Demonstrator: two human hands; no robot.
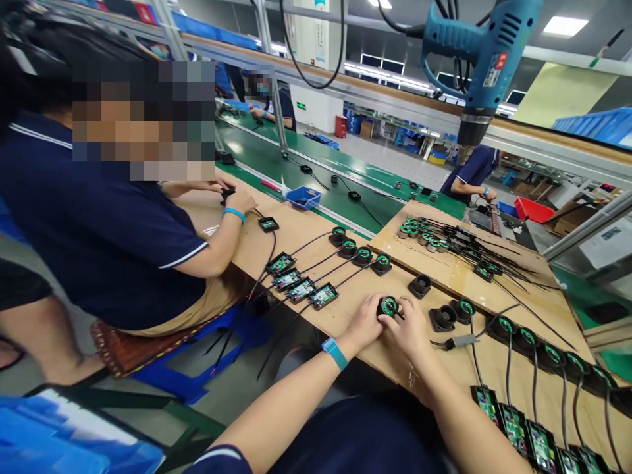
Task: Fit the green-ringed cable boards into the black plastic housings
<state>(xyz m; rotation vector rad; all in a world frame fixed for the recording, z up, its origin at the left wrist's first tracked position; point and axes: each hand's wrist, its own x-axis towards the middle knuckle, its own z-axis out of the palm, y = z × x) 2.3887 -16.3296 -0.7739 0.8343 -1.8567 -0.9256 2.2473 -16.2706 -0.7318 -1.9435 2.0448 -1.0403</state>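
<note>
Between my two hands, just above the front edge of the cardboard-covered bench, is a round black housing (pixel 388 307) with a green circuit board in its open top. My left hand (pixel 366 321) wraps its left side. The fingers and thumb of my right hand (pixel 407 324) press on its right side and rim. To the right stand black housings without boards (pixel 443 318) and a housing with a green board (pixel 465 309). Another black housing (pixel 421 285) sits behind my right hand. Left of my hands, several square boxes with circuit boards (pixel 323 295) are cabled to round housings (pixel 381 264).
A co-worker (pixel 113 217) sits at the left, hands on a black part. A blue power drill (pixel 486 59) hangs overhead at the right. Cabled parts (pixel 434 234) lie on a raised cardboard sheet. More wired boxes (pixel 513 428) line the right. A blue tray (pixel 303 197) stands by the green conveyor.
</note>
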